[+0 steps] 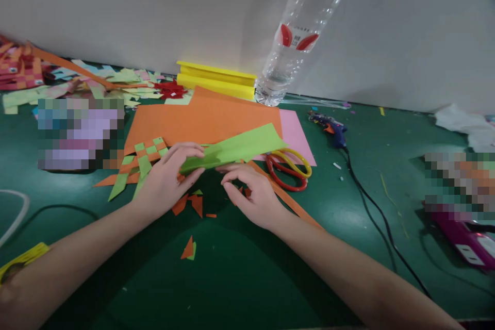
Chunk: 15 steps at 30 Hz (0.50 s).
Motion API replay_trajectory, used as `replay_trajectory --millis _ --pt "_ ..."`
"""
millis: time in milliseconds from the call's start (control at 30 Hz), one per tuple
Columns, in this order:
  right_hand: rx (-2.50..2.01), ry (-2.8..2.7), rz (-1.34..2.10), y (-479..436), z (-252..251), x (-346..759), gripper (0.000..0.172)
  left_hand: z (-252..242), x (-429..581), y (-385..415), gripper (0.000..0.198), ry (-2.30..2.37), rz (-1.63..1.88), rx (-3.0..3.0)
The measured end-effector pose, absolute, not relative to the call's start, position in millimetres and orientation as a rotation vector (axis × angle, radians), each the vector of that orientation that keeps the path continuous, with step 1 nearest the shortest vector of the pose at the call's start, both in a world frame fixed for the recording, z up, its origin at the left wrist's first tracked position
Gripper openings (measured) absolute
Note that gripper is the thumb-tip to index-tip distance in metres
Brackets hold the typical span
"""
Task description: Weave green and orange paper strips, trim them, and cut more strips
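Observation:
A bright green paper strip (243, 145), creased along its length, is pinched between the thumb and fingers of my left hand (166, 178). My right hand (251, 191) is beside the strip's lower edge, its fingers curved and apart with nothing seen in them. Whether its fingertips touch the paper I cannot tell. Left of my left hand lies a woven piece of orange and green paper strips (145, 157), partly covered by that hand. Scissors (288, 170) with red and yellow handles lie right of the strip, their blades hidden. Orange paper scraps (196, 205) lie below my hands.
Orange sheets (166, 118) and a pink sheet (296, 136) lie behind. A folded yellow paper (216, 80) and a plastic bottle (286, 56) stand by the wall. A blue glue gun (334, 129) trails its cord rightward, near a magenta power strip (464, 237). Paper cuttings (127, 77) are heaped back left.

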State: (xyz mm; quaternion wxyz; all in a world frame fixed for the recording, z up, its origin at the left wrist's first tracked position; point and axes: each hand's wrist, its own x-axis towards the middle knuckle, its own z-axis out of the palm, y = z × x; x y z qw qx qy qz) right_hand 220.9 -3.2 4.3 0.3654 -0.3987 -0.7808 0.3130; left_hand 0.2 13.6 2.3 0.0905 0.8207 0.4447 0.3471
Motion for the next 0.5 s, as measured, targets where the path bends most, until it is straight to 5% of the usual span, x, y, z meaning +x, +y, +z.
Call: replay_trajectory --millis 300,500 --pt "-1.074 -1.932 0.897 -3 -2 223 0.034 7 8 1 0.030 1.028 1.287 2.250" --pt "-0.860 -1.890 1.186 -3 0 222 0.026 6 12 -5 0.033 0.953 1.226 2.202"
